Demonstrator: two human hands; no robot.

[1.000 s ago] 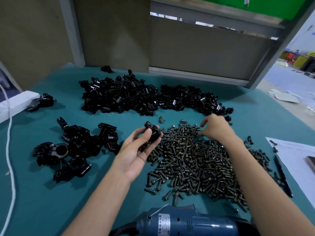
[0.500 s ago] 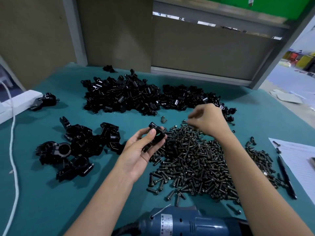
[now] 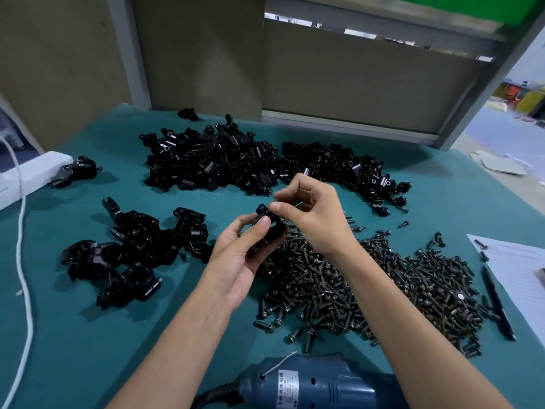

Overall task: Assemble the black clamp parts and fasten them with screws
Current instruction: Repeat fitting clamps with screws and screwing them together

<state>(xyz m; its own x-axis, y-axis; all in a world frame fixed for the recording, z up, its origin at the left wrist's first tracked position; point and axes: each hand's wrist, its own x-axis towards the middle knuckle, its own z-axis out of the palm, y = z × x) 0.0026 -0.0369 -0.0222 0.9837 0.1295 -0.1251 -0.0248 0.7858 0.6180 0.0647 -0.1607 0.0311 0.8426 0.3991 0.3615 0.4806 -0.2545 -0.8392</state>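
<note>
Frame ctr: I've got the left hand (image 3: 236,261) curled round a black clamp part (image 3: 272,231), thumb on top, held above the teal table (image 3: 73,349). Right hand (image 3: 312,214) sits just above it, thumb & forefinger pinching a small screw (image 3: 276,199) right at the part's top end; can't tell if the tip is in a hole. Screw pile (image 3: 368,278) spreads lower right under both wrists. Loose black parts heap (image 3: 236,163) upper ctr, assembled clamps (image 3: 132,249) mid left. Blue power tool (image 3: 318,385) at bottom edge. Paper (image 3: 519,267) w/ pen (image 3: 498,305) beside it at right edge, white cord (image 3: 22,231) far left.
</note>
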